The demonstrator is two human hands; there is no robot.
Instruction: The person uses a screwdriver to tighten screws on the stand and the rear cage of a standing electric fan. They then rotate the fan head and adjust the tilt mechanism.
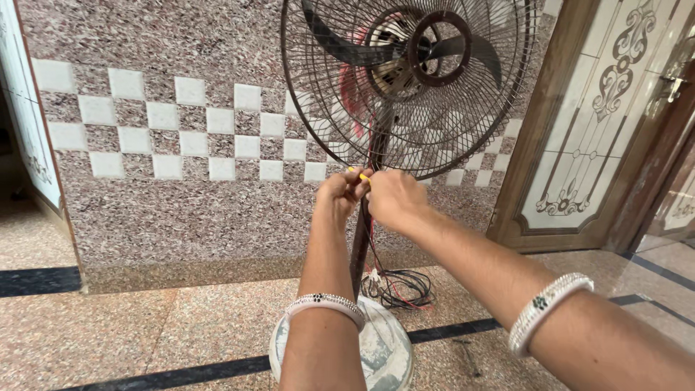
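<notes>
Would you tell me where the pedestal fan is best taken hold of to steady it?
Probably the upright pole of the pedestal fan, just below both hands, from the front. It is slim, vertical and bare there, while the wire grille looks flimsy and loose wires trail by the round base.

A small yellow piece (361, 176) sits pinched between both hands' fingertips, mostly hidden. Thin red and black wires (374, 250) hang below the hands, coiling near the floor.
</notes>
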